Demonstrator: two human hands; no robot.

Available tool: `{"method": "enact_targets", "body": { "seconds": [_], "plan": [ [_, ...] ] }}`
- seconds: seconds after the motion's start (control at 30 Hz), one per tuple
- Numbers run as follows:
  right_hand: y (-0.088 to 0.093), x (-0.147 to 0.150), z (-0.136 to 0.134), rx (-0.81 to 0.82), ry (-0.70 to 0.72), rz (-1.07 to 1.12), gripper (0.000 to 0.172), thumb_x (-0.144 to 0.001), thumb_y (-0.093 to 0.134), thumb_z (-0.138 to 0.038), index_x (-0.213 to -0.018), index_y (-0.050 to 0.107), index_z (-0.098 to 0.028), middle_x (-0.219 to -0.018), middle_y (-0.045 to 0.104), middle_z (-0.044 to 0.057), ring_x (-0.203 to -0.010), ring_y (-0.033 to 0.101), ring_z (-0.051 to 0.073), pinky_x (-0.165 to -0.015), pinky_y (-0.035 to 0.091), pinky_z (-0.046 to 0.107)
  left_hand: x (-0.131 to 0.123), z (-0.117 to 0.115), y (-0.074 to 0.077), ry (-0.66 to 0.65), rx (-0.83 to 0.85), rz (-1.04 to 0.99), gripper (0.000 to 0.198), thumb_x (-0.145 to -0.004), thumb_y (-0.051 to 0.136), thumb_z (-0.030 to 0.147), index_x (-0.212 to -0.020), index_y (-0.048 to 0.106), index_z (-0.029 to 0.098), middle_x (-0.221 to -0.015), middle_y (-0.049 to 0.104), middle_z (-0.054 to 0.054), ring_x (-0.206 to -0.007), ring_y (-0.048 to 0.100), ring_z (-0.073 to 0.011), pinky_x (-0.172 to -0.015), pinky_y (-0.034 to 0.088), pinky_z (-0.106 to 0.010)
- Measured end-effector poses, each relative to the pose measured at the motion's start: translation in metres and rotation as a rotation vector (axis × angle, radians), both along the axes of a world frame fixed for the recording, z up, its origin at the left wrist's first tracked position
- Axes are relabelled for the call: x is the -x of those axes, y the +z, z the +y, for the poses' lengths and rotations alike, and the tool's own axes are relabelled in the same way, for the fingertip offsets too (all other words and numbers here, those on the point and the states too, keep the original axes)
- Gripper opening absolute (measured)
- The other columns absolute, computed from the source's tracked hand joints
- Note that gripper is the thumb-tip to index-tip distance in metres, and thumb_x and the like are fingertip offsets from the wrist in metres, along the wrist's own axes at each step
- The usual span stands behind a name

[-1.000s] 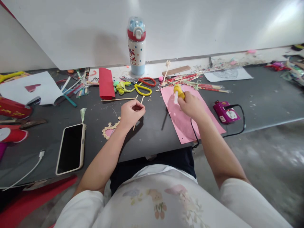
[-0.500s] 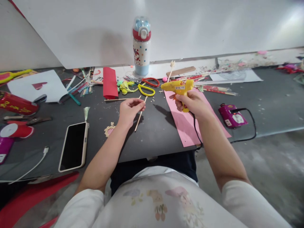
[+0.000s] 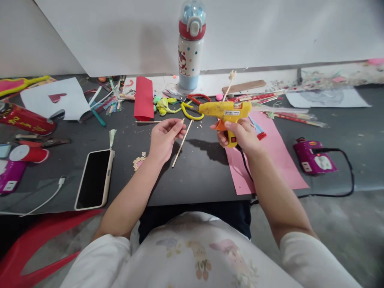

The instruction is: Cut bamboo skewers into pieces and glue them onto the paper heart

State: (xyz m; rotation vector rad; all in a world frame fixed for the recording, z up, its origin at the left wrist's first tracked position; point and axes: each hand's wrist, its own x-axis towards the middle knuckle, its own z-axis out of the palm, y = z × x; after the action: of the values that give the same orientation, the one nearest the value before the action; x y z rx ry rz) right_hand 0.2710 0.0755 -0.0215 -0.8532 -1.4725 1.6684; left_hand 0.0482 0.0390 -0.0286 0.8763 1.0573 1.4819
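Note:
My right hand (image 3: 240,134) is wrapped round the handle of a yellow hot glue gun (image 3: 223,110), a finger at its orange trigger. The nozzle points left, raised above the table. My left hand (image 3: 166,138) is closed in a pinch, with a small pale piece (image 3: 183,120) showing at the fingertips. Just right of these fingers, a thin wooden stick (image 3: 182,145) lies slanted on the table. Another stick (image 3: 147,121) lies partly hidden behind the left hand. Small pale wooden pieces edge a pink shape (image 3: 139,161) beside my left wrist.
Pink paper (image 3: 288,168) lies under my right arm. Yellow-and-red scissors (image 3: 192,110), a red paper (image 3: 143,98) and a bottle (image 3: 190,52) stand or lie behind. A phone (image 3: 93,180) is at left. The gun's cord runs near a purple power box (image 3: 315,156).
The glue gun has moved slightly left relative to the table and nearer my left fingertips. My left hand keeps its pinch. The view has shifted a little.

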Motion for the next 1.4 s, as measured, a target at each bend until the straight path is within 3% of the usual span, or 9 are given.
{"method": "enact_targets", "body": {
  "seconds": [0.63,1.23,1.4],
  "plan": [
    [-0.012,0.003,-0.018,-0.11,0.026,-0.074,0.03,-0.082,0.054,-0.051,-0.086,0.06,-0.022,-0.056,0.054,-0.003,-0.046,0.049,0.01,-0.042,0.038,0.024,0.002,0.0,0.004,0.035,0.087,-0.003,0.025,-0.063,0.079,0.036,-0.078,0.068,0.018,-0.068,0.064,0.001,-0.052,0.054,-0.0026,-0.043,0.04,-0.013],
    [-0.013,0.003,-0.027,-0.218,0.18,-0.108,0.027,-0.088,0.049,-0.046,-0.081,0.053,-0.02,-0.061,0.051,-0.002,-0.051,0.048,0.01,-0.046,0.036,0.025,0.001,-0.003,0.0,0.098,-0.024,0.138,0.02,-0.067,0.077,0.036,-0.078,0.069,0.02,-0.07,0.065,0.001,-0.049,0.05,-0.0035,-0.044,0.039,-0.017],
    [-0.014,0.001,-0.025,-0.185,0.123,-0.126,0.027,-0.086,0.05,-0.048,-0.085,0.054,-0.022,-0.06,0.051,-0.002,-0.05,0.047,0.011,-0.046,0.037,0.027,0.002,-0.002,0.0,0.112,0.036,0.156,0.024,-0.066,0.077,0.037,-0.079,0.068,0.02,-0.071,0.065,0.001,-0.048,0.049,-0.0037,-0.042,0.038,-0.017]
  ]
}}
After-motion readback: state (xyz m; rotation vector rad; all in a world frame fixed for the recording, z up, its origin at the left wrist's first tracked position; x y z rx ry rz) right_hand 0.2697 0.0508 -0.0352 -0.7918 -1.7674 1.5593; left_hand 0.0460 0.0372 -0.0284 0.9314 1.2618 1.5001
